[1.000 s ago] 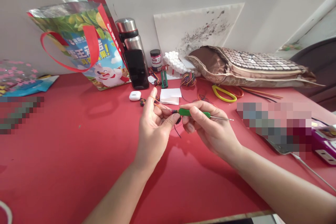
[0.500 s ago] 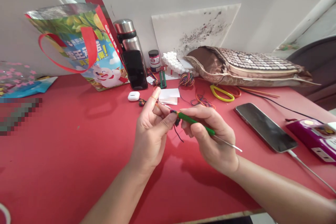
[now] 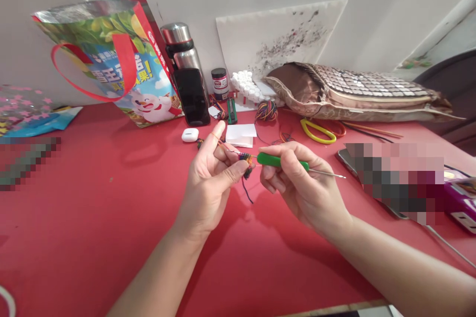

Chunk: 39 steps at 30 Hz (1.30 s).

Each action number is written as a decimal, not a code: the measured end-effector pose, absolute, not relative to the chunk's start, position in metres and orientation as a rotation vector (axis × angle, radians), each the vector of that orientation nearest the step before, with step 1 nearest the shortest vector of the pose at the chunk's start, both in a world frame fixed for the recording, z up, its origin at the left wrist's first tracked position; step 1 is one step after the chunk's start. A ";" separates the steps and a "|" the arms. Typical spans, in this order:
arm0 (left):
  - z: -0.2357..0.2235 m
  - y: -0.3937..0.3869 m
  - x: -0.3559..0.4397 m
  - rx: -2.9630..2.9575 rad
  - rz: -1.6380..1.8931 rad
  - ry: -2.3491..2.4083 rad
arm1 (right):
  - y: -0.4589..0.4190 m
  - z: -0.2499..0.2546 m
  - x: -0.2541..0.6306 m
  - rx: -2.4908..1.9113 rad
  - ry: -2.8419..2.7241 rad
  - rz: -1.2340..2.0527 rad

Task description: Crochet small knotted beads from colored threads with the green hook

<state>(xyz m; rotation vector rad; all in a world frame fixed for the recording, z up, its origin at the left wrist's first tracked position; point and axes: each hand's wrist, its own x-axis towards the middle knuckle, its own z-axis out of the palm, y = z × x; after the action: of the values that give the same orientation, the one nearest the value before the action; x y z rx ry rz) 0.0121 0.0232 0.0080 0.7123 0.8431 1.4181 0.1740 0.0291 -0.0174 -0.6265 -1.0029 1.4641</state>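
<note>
Between thumb and fingers, my left hand (image 3: pixel 210 173) pinches a small multicoloured crochet piece (image 3: pixel 245 159). Its index finger is raised with yarn running over it, and a dark yarn tail (image 3: pixel 247 193) dangles below. My right hand (image 3: pixel 303 173) grips the green handle of a double-ended crochet hook (image 3: pixel 273 160). One metal end reaches left into the stitches; the other sticks out to the right past the palm. Behind the hands lies a ball of multicoloured yarn (image 3: pixel 267 110) with loose strands.
Beyond my hands are a white earbud case (image 3: pixel 190 134), folded white paper (image 3: pixel 241 133), a black phone (image 3: pixel 192 96) leaning on a steel flask (image 3: pixel 180 39), and yellow-handled scissors (image 3: pixel 318 131). A printed bag (image 3: pixel 137 74) stands left; a sequinned cushion (image 3: pixel 368 89) lies at the back right.
My right hand has shifted slightly right, drawing the hook back, and its handle lies more level. More of the crochet piece shows. A blurred patch now covers the phone on the right.
</note>
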 end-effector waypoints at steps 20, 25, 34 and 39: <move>0.011 0.024 0.010 0.691 1.438 0.832 | 0.033 -0.013 0.175 -0.570 -0.928 1.553; 0.012 0.024 0.010 0.679 1.446 0.831 | 0.034 -0.013 0.176 -0.559 -0.928 1.565; 0.013 0.024 0.009 0.707 1.449 0.838 | 0.035 -0.012 0.177 -0.573 -0.925 1.544; 0.014 0.023 0.008 0.755 1.451 0.850 | 0.033 -0.013 0.178 -0.579 -0.941 1.521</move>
<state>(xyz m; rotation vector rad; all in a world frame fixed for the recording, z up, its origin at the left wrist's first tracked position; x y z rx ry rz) 0.0077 0.0232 0.0144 0.7549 0.8495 1.4508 0.1775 0.0335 -0.0130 -0.5790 -0.9414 1.5208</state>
